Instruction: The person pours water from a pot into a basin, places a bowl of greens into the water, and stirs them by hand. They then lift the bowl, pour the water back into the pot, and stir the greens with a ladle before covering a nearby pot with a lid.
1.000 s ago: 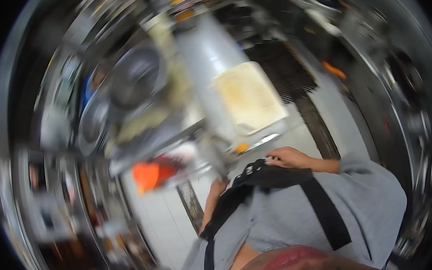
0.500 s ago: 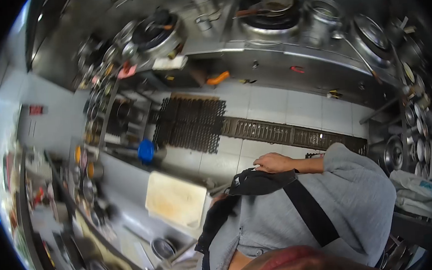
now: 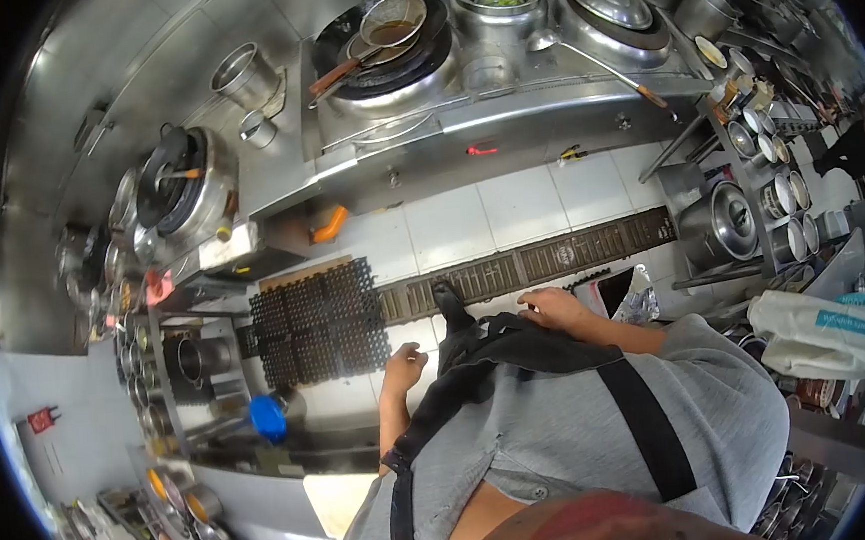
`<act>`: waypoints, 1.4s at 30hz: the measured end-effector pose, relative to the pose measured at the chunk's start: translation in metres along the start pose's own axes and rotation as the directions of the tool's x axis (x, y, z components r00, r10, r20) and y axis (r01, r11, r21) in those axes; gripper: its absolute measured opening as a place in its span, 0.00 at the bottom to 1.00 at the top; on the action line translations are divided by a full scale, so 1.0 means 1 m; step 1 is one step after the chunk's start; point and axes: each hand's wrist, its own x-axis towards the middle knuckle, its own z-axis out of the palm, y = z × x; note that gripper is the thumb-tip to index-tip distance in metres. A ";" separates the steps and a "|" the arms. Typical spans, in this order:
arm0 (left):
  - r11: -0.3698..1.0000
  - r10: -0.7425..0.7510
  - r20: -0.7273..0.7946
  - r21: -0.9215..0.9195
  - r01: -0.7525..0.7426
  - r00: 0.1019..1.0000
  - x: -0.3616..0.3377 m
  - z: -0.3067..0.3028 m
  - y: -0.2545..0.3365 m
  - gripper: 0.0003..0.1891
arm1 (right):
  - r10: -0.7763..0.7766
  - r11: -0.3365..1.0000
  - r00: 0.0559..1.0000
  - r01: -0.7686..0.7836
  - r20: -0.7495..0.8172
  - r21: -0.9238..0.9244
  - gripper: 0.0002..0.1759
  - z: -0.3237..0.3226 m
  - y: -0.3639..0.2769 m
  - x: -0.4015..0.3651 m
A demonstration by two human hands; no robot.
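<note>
My left hand (image 3: 402, 368) hangs beside the dark apron (image 3: 518, 349), above the floor near the black rubber mat (image 3: 318, 321). Its fingers are loosely curled and apart, with nothing seen in them. On the other side of the apron, my right hand (image 3: 553, 309) is held low over the floor. Its fingers are slightly bent and apart, and no object shows in it. One dark shoe (image 3: 450, 301) stands by the floor drain grate (image 3: 542, 259).
Along the stove counter (image 3: 502, 113) sit a wok (image 3: 383, 58) with strainers, a lidded pot (image 3: 615, 11) and a long-handled ladle (image 3: 604, 67). Shelves with a large pot (image 3: 730, 222) stand right. A white cutting board (image 3: 336, 499) and blue lid (image 3: 267, 418) are lower left.
The view has turned toward the right side of the kitchen. My left hand, mostly hidden before, now shows at the left of the apron. The shoe has come into sight.
</note>
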 end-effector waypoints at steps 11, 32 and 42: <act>0.792 0.037 0.438 0.535 -0.293 0.898 0.244 -0.011 0.060 0.22 | 0.276 0.961 0.898 -0.257 -0.341 0.100 0.17 -0.107 0.081 0.119; 0.887 -0.147 0.514 0.447 -0.118 0.845 0.443 0.062 0.283 0.16 | 0.405 0.803 0.490 -0.594 -0.772 0.044 0.21 -0.386 0.494 0.204; 0.933 -0.357 0.515 0.157 0.324 0.779 0.478 0.067 0.310 0.15 | 0.561 0.775 0.740 -0.627 -0.371 -0.078 0.10 -0.391 0.544 0.187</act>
